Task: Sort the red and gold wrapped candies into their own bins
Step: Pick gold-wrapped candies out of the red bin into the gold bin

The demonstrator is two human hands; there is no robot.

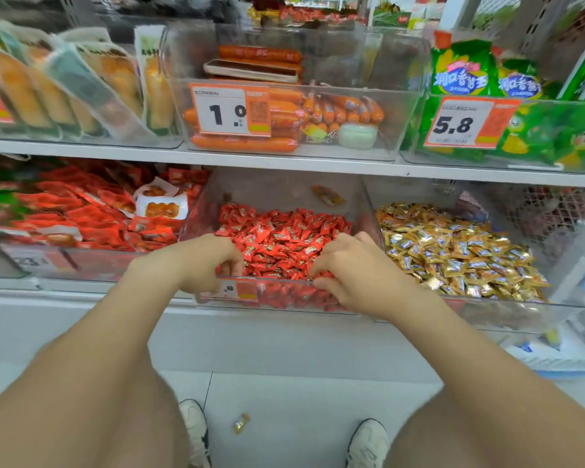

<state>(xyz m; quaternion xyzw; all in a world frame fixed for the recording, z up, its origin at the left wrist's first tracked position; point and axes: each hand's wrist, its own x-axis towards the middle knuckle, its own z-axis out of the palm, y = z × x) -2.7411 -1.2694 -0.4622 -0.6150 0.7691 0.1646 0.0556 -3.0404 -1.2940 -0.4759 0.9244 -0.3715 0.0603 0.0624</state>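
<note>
Red foil-wrapped candies (284, 238), clear plastic bin (277, 187): left hand (213, 261) and right hand (348, 268) dig in, fingers curled, grip indeterminate. Gold foil-wrapped candies (453, 248) lie rightward, nearer right hand.

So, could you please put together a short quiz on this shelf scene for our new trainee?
1. True or false: the left hand and the right hand both reach into the red candies.
2. The gold candies lie: A) left of the red ones, B) right of the red ones, C) on the shelf above them.
3. What lies on the floor between the shoes?

Key: 1 true; 2 B; 3 a single gold-wrapped candy.
</note>
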